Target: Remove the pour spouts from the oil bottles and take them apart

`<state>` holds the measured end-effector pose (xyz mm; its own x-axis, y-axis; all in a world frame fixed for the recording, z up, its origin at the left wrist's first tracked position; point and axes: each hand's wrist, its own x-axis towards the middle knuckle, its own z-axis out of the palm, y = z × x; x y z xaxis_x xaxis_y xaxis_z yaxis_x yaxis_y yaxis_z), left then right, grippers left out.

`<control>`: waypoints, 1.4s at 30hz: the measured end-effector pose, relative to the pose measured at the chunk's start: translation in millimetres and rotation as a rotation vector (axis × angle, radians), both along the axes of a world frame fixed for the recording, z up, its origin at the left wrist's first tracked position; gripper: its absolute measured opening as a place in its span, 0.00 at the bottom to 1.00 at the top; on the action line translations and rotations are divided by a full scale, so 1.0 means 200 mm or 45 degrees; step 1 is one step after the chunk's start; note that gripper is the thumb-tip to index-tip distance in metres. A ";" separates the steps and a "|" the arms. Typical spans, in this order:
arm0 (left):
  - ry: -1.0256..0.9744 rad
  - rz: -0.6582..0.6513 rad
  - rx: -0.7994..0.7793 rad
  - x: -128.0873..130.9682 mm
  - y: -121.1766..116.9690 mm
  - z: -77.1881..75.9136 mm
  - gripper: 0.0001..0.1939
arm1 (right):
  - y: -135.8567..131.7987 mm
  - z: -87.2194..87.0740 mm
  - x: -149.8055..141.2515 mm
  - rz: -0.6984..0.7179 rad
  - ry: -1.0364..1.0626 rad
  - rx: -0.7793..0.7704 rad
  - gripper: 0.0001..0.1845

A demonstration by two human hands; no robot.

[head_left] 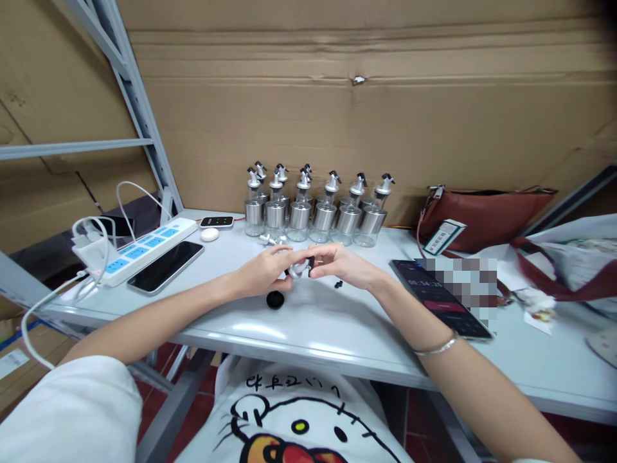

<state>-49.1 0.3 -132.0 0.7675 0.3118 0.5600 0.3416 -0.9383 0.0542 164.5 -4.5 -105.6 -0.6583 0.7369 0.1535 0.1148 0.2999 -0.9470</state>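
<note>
My left hand [270,270] is closed around a silver pourer spout [299,267] in front of the bottles. My right hand [340,265] pinches a small black flap [311,262] at the spout's right end, so both hands meet on one piece. The fingers partly hide it. On the table just below my left hand lies a round black cap [275,299]. Small black pieces [339,284] rest beneath my right hand. Behind my left hand, other silver spout parts [272,240] lie on the tabletop. Glass-and-steel oil bottles [324,218] with black-flapped spouts stand upright in rows beyond.
To the left are a white power strip [144,247] with cables, a dark phone [166,267], a white round case [209,235] and a small black device [216,222]. At right lie a phone showing a timer [441,302] and a brown bag [486,215]. Cardboard [337,122] backs the table.
</note>
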 end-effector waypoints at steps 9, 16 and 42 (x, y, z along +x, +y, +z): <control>-0.057 -0.024 -0.159 0.00 -0.01 -0.02 0.36 | -0.01 0.00 -0.02 0.014 0.037 0.015 0.13; -0.035 0.030 -0.074 0.00 -0.02 0.00 0.38 | -0.02 0.01 -0.02 -0.001 0.032 0.074 0.12; -0.083 0.193 0.111 0.01 -0.01 0.06 0.34 | 0.00 -0.02 -0.05 -0.187 0.385 -0.087 0.14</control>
<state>-46.2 -2.5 -120.9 0.6768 0.3691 0.6370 0.4777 -0.8785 0.0014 154.3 -5.5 -109.6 -0.4766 0.8357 0.2728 -0.1370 0.2359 -0.9621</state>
